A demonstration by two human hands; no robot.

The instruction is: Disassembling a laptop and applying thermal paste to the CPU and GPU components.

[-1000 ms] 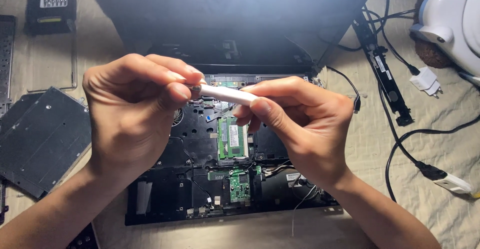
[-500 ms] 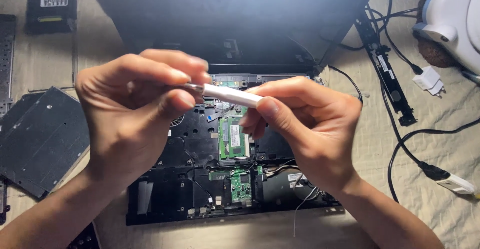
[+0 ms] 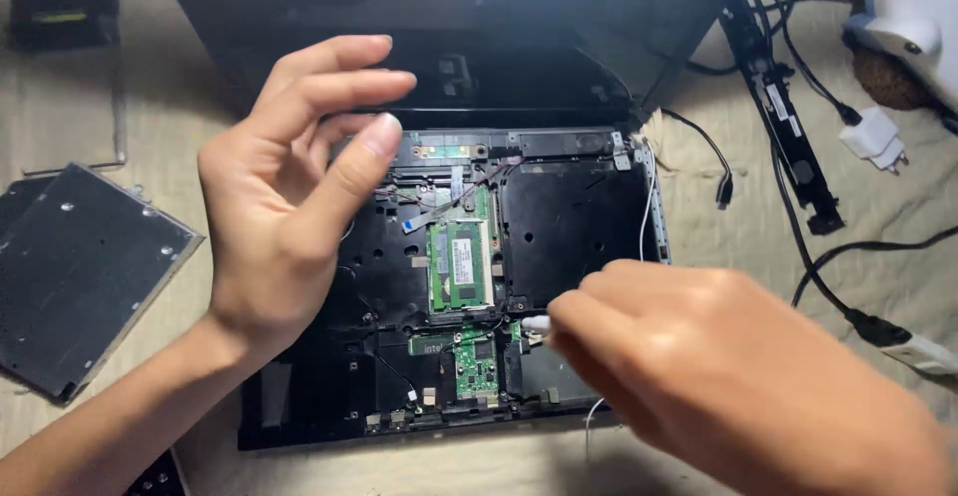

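Both hands have parted: right hand now pinches the white tool low against the opened laptop, near the green board; left hand hovers spread, empty, farther left.

An opened laptop base of matt black plastic shows a green circuit board with a slightly glossy finish. It lies on rough beige woven cloth covering the worktop. To the left rests a flat drive of dull dark metal, and the white tool tip looks like smooth plastic.
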